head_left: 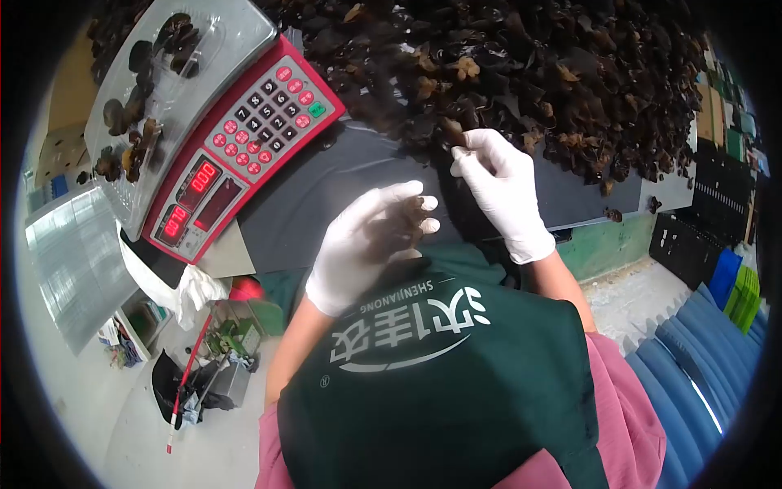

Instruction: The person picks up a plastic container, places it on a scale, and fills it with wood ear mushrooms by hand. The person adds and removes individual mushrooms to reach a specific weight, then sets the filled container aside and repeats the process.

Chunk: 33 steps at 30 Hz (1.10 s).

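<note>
My left hand (358, 240), in a white glove, curls around brown wood ear mushrooms (399, 218) in its palm, above the edge of the dark table cover. To its right, my right hand (501, 183), also gloved in white, pinches a wood ear mushroom (450, 130) between thumb and fingertips at the near edge of a large heap of wood ear mushrooms (521, 73). At the left stands a red digital scale (257, 130) with lit red digits. On its pan lies a clear plastic tray (213, 33) with several mushroom pieces (134, 106) in it.
Black crates (688, 248) and stacked blue sheets (692, 359) are at the right. Clear plastic trays (77, 253) are stacked at the left, near a white cloth (191, 293). A red-handled stick (187, 379) and a grey bin (224, 387) stand at lower left.
</note>
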Motion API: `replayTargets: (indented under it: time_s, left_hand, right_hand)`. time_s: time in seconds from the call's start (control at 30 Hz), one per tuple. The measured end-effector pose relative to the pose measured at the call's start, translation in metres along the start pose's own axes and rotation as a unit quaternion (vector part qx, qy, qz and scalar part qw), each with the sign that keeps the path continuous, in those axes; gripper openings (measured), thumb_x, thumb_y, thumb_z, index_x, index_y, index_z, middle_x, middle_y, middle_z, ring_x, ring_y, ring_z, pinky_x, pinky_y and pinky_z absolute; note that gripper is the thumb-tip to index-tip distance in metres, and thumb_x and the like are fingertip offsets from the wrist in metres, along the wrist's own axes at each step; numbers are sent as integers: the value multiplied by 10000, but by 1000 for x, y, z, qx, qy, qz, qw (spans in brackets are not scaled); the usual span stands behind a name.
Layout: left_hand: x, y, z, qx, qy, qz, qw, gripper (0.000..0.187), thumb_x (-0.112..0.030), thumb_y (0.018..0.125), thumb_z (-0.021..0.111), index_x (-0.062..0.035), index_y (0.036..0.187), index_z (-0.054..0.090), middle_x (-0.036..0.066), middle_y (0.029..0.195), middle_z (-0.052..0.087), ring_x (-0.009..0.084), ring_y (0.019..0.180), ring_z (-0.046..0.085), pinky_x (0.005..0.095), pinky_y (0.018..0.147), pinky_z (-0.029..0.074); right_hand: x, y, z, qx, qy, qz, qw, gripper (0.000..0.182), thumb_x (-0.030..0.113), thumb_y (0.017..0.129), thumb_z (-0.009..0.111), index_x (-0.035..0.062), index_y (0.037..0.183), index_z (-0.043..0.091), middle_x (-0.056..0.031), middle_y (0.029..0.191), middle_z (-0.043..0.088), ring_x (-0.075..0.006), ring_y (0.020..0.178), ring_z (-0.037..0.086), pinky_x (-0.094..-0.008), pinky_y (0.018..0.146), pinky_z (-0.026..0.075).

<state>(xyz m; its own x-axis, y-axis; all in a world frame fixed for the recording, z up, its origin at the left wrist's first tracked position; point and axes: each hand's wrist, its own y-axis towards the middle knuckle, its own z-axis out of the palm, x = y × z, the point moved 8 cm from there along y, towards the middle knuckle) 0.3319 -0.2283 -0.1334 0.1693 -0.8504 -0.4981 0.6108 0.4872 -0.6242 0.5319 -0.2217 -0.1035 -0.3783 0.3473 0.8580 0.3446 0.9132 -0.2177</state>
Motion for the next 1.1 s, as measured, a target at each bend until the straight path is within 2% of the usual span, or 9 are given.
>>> replayTargets:
  time_s: [0.1,0.2,0.37,0.47,0.63,0.77,0.8,0.87,1.1]
  left_hand:
    - [0,1,-1,3,1,7,1000,580,-482,1091,372,-52,1429,567,176,1330,658,305,1146,690,346,817,602]
    - [-1,2,1,0,4,-10,1000,616,-493,1091,368,-36,1472,527,184,1358,641,313,1165,682,367,842,608]
    - [2,3,1,16,-41,-29,999,674,-531,1088,338,-16,1490,503,203,1377,630,331,1202,662,435,929,593]
    - [5,4,1,9,-110,-45,993,681,-542,1087,325,-19,1480,514,209,1377,631,343,1202,660,460,941,586]
    - [12,2,-4,5,-105,-46,993,606,-516,1088,347,-52,1372,614,200,1313,674,344,1169,675,456,879,588]
    - [10,1,-4,4,-64,-17,998,543,-470,1087,368,-70,1299,667,190,1285,689,344,1143,685,430,832,590]
    - [10,1,-3,6,-60,-12,998,536,-462,1087,369,-70,1297,669,188,1280,691,343,1137,686,426,825,591]
    - [9,1,-4,10,-49,-1,999,532,-451,1086,369,-66,1307,662,187,1270,692,340,1126,688,420,814,594]
    - [0,6,-2,17,1,14,1000,598,-452,1088,344,-4,1425,549,211,1321,651,327,1103,691,367,779,614]
  right_hand:
    - [-5,-6,3,59,170,128,975,128,173,1024,641,52,1027,682,-7,771,696,-14,554,452,-189,519,344]
    - [-5,-11,-2,118,193,166,960,196,209,1030,620,36,1076,703,2,807,703,-25,628,524,-199,581,411]
    - [12,-24,4,144,272,195,931,223,166,1053,530,-2,1035,675,-29,738,672,-30,510,434,-191,479,322]
    - [26,-43,18,277,163,228,919,164,104,995,620,11,1088,720,-32,760,705,-32,563,511,-193,520,380]
    - [24,-7,-19,0,58,22,998,250,138,937,732,31,1164,737,1,752,706,-30,663,589,-236,623,495]
    - [50,15,1,-4,-247,-125,961,620,229,837,824,122,1413,620,-41,678,658,-178,581,634,-306,605,525]
    - [45,19,17,16,-310,-162,937,498,290,851,768,91,1290,641,-111,860,733,-307,709,714,-386,656,571]
    - [32,19,23,-39,-304,-220,926,346,233,859,751,86,1163,676,-114,890,731,-309,717,716,-392,662,570]
    - [13,0,4,64,64,-5,996,272,91,877,744,52,1134,663,12,845,684,-29,683,546,-219,638,465]
